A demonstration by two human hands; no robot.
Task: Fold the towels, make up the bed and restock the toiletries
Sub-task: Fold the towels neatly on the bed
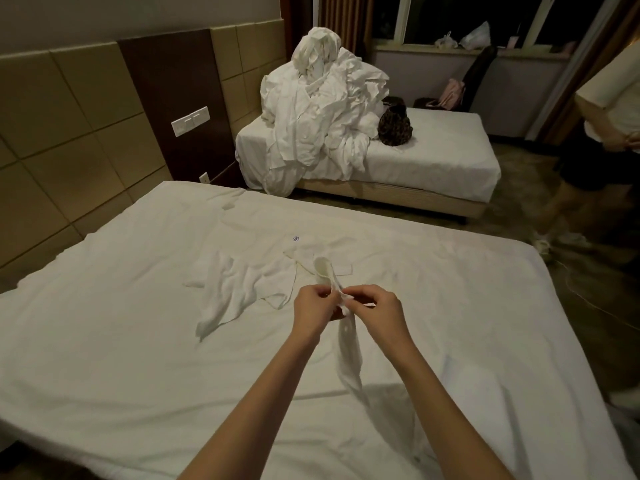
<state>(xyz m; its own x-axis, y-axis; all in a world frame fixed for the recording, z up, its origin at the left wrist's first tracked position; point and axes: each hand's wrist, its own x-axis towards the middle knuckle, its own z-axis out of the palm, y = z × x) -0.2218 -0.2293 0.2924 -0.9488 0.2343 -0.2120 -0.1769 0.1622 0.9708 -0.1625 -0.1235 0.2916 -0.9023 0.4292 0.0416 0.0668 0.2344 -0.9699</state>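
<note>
Over the near bed (pixel 104 341) I hold up a small white towel (pixel 348 344). My left hand (pixel 313 308) and my right hand (pixel 377 311) both pinch its upper edge close together, and the rest hangs down between my forearms. A loop of the towel sticks up above my fingers. Two other white towels lie on the bed beyond my hands: a crumpled one (pixel 239 289) to the left and a flatter one (pixel 311 258) straight ahead.
A second bed (pixel 450 157) at the back carries a tall heap of white linen (pixel 322 109) and a dark patterned bag (pixel 394 128). A person (pixel 606 109) stands at the right on the floor. A padded wall panel (pixel 69 133) runs along the left.
</note>
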